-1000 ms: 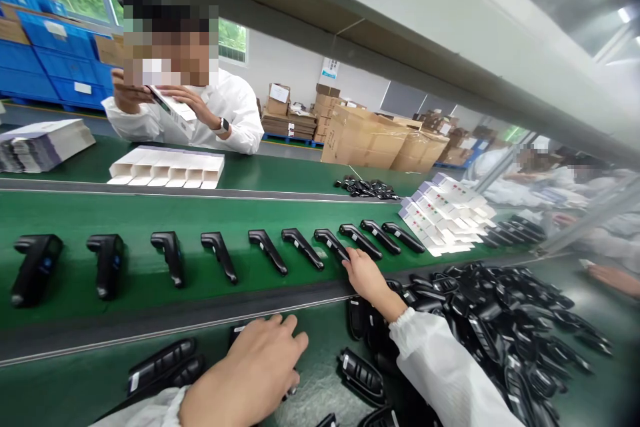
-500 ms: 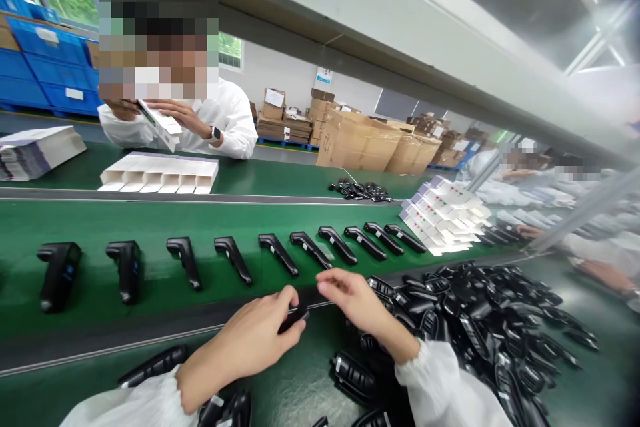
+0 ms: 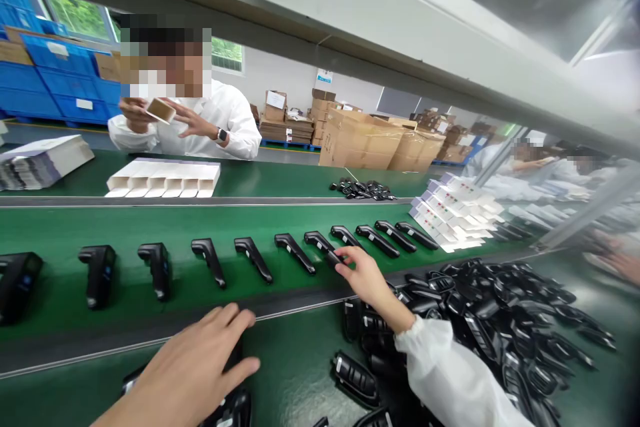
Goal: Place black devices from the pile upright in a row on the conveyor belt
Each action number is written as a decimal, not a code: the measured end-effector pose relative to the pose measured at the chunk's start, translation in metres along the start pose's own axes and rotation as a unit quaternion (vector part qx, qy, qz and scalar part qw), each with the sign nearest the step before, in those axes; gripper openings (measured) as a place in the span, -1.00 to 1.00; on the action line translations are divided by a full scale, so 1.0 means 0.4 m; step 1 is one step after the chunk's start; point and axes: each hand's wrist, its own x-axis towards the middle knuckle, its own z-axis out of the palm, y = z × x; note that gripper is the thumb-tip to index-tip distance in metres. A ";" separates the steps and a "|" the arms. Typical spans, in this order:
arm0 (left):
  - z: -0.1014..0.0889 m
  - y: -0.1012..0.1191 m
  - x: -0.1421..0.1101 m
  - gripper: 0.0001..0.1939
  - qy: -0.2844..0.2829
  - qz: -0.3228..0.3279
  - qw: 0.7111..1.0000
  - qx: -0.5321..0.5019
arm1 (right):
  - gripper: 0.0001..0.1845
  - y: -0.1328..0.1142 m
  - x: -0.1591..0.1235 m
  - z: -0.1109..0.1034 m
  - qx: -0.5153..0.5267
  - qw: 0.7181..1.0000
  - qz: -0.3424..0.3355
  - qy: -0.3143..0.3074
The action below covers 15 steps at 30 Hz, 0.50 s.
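Right hand (image 3: 367, 277): reaches over the near edge of the green belt (image 3: 165, 219), thumb and forefinger pinching the lower end of a black plastic angled device (image 3: 318, 241)
Held device: lies on the belt within the row, head end pointing away, label on its side
Left hand (image 3: 195, 360): palm down above the near green surface (image 3: 293, 340), fingers spread, thumb apart
Row: other black angled devices (image 3: 253, 259) lie on both sides of the held one, tighter spacing toward the right
Belt edges: dark strip with a thin metal line (image 3: 300, 307) borders the near side, another thin rail runs along the far side
Open room: green gaps between the left-hand devices, a strip beyond the row, a patch between left hand and the heap of black ribbed plastic parts (image 3: 475, 313)
Right end: stacked white printed cartons (image 3: 455, 213) just beside the row
Far side: person in white sleeves (image 3: 235, 117) holds a small open carton (image 3: 161, 111); row of open white cartons (image 3: 165, 177) and pile of small black pieces (image 3: 363, 189) on the far surface
Hidden: black parts partly under left hand, kind unclear; held device's tip behind fingers
Cut off: leftmost device at picture edge; left forearm at bottom
Blurry: people and items at far right
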 end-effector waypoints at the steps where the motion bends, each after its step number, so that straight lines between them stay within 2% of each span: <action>1: 0.012 -0.017 -0.018 -0.51 -0.015 -0.009 0.999 0.044 | -0.70 0.029 0.022 -0.012 -0.070 0.998 -0.002 -0.003; 4: 0.051 -0.038 -0.043 -0.45 -0.041 -0.028 0.993 0.106 | -0.60 0.090 0.065 -0.011 -0.250 0.968 -0.004 -0.040; 6: 0.066 -0.029 -0.041 -0.43 -0.033 -0.036 0.992 0.117 | -0.57 0.107 0.079 0.008 -0.320 0.946 -0.001 -0.051; 10: 0.054 0.009 -0.022 -0.48 -0.005 -0.039 0.996 0.079 | -0.68 0.110 0.097 0.026 -0.362 0.930 0.008 -0.054; 13: 0.027 0.027 -0.011 -0.58 0.022 -0.047 0.998 0.018 | -0.66 0.093 0.094 -0.004 -0.381 0.923 0.018 -0.048; 15: 0.011 0.031 -0.006 -0.65 0.035 -0.049 0.998 -0.016 | -0.58 0.065 0.070 -0.030 -0.355 0.935 0.004 -0.026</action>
